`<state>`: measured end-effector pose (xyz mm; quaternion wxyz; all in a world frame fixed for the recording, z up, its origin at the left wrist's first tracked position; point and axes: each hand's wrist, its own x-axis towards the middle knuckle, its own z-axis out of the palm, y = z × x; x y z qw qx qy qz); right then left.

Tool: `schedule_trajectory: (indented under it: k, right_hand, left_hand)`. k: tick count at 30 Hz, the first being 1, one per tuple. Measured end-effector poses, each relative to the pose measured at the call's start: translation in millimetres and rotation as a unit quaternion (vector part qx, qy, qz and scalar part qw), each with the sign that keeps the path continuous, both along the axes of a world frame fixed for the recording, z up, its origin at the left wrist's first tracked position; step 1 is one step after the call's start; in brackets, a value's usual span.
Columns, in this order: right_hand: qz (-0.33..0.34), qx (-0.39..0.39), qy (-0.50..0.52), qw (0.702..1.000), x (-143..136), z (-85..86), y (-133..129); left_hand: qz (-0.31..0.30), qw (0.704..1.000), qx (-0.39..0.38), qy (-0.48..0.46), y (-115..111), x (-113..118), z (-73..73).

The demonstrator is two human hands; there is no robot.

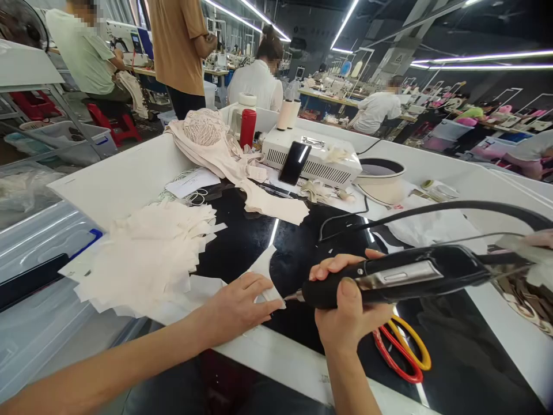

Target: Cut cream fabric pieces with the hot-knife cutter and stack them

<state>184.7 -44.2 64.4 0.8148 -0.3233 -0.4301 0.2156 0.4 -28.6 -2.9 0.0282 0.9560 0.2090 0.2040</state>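
Observation:
My left hand [242, 305] holds a small pale fabric piece [262, 264] down at the front of the black work surface, its fingers bent over the lower end. My right hand [349, 311] is wrapped around a black corded hand tool [410, 275] with a silver plate on its side. The tool's thin metal tip [294, 296] points left and meets the fabric's edge near my left fingertips; whether it touches cannot be made out. Left of my left hand lies a large spread pile of cream fabric pieces [142, 253]. Scissors [400, 351] with red and yellow handles lie below the tool.
A cream bra [207, 138] and a cut fabric strip [276, 204] lie farther back. Behind are a phone [295, 162], a white vented box [311, 153], a red bottle [247, 128] and a visor [382, 178]. The tool's cable [466, 204] arches right. Other people work beyond.

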Motion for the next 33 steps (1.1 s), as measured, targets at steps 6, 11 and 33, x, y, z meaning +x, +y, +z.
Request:
schedule_trajectory:
  k: [6, 11, 33]
  right_hand:
    - [0.008, -0.007, -0.014, 1.000, -3.0, -7.5, 3.0]
    - [0.014, -0.008, -0.019, 1.000, -2.5, -9.3, 3.3]
    - [0.005, -0.022, -0.005, 1.000, -11.1, -5.4, 16.0]
  left_hand:
    - [0.001, 1.000, 0.004, 0.005, -0.6, -0.9, -1.0]
    - [0.003, 1.000, 0.002, 0.004, -0.4, -0.7, 0.8]
    - [0.014, 1.000, 0.005, -0.013, -3.4, 4.1, 1.7]
